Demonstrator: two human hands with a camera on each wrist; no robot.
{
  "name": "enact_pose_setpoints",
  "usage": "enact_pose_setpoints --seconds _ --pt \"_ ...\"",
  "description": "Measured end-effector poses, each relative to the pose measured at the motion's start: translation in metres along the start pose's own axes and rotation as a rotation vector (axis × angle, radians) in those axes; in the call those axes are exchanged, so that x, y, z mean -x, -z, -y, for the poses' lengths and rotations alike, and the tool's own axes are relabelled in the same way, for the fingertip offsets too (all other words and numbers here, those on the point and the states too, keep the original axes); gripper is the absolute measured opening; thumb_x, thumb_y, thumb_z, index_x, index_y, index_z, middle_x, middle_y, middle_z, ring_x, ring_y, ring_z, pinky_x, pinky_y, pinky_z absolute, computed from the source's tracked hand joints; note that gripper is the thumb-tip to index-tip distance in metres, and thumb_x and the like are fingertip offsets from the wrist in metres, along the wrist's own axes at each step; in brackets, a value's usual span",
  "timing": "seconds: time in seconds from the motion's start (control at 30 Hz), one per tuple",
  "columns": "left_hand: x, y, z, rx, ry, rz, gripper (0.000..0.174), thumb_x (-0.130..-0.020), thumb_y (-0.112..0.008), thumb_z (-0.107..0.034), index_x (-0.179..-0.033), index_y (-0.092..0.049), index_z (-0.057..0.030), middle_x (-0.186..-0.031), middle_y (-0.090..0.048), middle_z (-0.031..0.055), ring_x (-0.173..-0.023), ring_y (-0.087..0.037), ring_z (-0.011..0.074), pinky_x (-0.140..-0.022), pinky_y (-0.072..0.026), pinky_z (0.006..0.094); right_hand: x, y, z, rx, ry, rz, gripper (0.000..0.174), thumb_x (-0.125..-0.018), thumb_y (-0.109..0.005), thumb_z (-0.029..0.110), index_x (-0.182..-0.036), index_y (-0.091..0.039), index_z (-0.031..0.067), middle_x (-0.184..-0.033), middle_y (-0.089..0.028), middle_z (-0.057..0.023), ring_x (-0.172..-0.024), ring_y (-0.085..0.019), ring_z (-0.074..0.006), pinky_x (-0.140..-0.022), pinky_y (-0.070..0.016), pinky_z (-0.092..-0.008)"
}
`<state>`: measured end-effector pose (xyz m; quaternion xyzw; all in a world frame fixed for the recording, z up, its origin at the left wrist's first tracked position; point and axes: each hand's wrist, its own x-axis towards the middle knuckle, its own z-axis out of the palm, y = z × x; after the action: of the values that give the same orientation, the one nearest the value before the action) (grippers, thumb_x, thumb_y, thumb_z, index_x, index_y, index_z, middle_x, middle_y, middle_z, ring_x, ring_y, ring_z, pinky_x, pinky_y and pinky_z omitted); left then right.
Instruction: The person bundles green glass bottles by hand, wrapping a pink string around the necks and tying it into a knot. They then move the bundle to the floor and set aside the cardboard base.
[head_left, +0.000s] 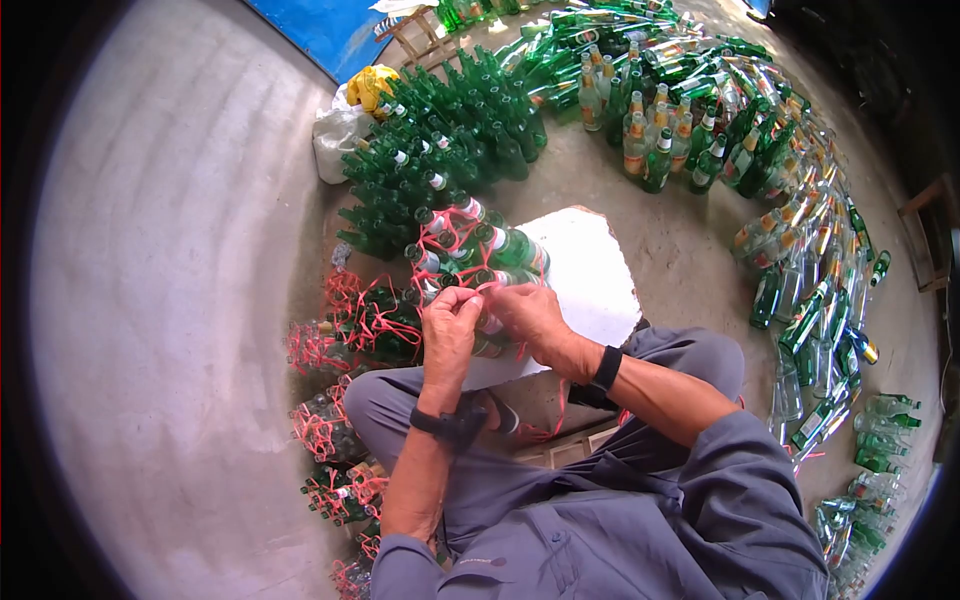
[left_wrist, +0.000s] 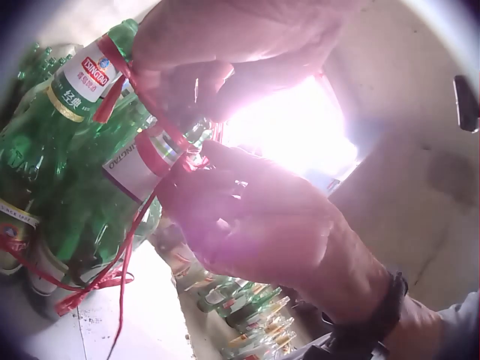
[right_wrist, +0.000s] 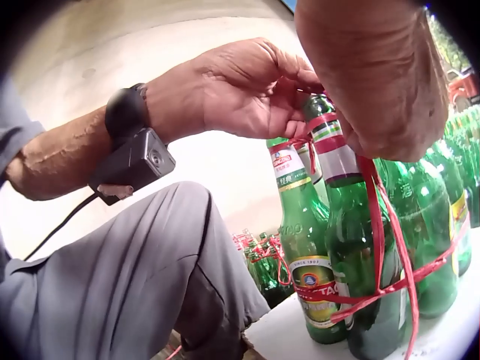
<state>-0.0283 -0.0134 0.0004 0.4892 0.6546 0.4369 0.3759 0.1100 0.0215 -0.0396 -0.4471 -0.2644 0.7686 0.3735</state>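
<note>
A cluster of green Tsingtao beer bottles [head_left: 517, 248] stands on a white board [head_left: 597, 275], bound with red plastic twine [right_wrist: 412, 279] about the bodies and necks. At the bottle necks nearest the person, my left hand [head_left: 450, 335] pinches the twine between thumb and fingers. Close beside it my right hand [head_left: 530, 318] also pinches the twine, its fingertips curled in. In the right wrist view, the left hand [right_wrist: 244, 90] is right behind a bottle's mouth. Loose twine ends hang down the bottle sides in both wrist views. The fingertips partly cover the twine where the hands meet.
Many loose green bottles [head_left: 480, 110] stand beyond the board. Clear and green bottles [head_left: 815, 270] lie piled in an arc on the right. Twine-bound bundles [head_left: 325, 425] line the left side near a pale wall [head_left: 170, 250]. White and yellow sacks [head_left: 343, 140] stand at the back left.
</note>
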Motion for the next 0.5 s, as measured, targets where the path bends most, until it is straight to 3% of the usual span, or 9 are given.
enact_pose_setpoints --seconds 0.1,0.23,0.33,0.4,0.5 --pt "-0.002 0.001 0.006 0.014 -0.026 0.004 0.006 -0.093 -0.064 -0.004 -0.092 -0.068 0.0007 -0.085 -0.067 -0.0001 -0.078 -0.056 0.0052 -0.072 -0.0453 0.0225 -0.008 0.002 -0.007 0.161 0.013 -0.113 0.027 -0.089 -0.072 0.021 -0.093 -0.069 -0.0055 -0.08 -0.07 -0.0079 -0.07 -0.061 -0.0119 -0.059 -0.0488 -0.0288" --pt "0.001 0.0 0.002 0.056 -0.012 0.022 0.006 -0.093 -0.063 -0.003 -0.093 -0.068 0.0 -0.087 -0.067 -0.0001 -0.08 -0.056 0.0054 -0.074 -0.0456 0.0227 0.001 0.002 -0.004 0.111 0.117 -0.089 0.024 -0.092 -0.068 0.017 -0.091 -0.069 -0.0063 -0.08 -0.07 -0.0069 -0.071 -0.062 -0.0111 -0.064 -0.0507 -0.0273" --pt "0.002 -0.002 0.003 0.092 -0.039 0.003 0.012 -0.094 -0.061 -0.008 -0.096 -0.067 0.0018 -0.081 -0.068 0.0046 -0.072 -0.062 0.0102 -0.068 -0.0508 0.0273 0.006 0.0 -0.003 0.048 0.242 0.023 0.021 -0.096 -0.062 0.011 -0.095 -0.072 -0.0071 -0.083 -0.072 -0.0062 -0.074 -0.063 -0.0101 -0.067 -0.0519 -0.0261" --pt "0.003 -0.002 0.002 0.107 -0.036 0.005 0.011 -0.095 -0.061 -0.008 -0.097 -0.067 0.0014 -0.081 -0.068 0.0044 -0.073 -0.062 0.01 -0.068 -0.0509 0.0269 0.006 0.001 -0.006 0.212 0.396 0.088 0.019 -0.097 -0.059 0.006 -0.103 -0.073 -0.0052 -0.087 -0.073 -0.0034 -0.075 -0.064 -0.0093 -0.068 -0.0527 -0.0258" --pt "0.004 -0.002 0.003 0.136 -0.033 0.013 0.01 -0.095 -0.061 -0.007 -0.097 -0.067 0.0008 -0.084 -0.068 0.0036 -0.075 -0.062 0.0095 -0.069 -0.051 0.0264 0.002 0.003 -0.009 0.263 0.441 0.145 0.02 -0.095 -0.062 0.007 -0.11 -0.074 -0.0009 -0.091 -0.076 -0.0047 -0.077 -0.065 -0.0089 -0.068 -0.0535 -0.0269"
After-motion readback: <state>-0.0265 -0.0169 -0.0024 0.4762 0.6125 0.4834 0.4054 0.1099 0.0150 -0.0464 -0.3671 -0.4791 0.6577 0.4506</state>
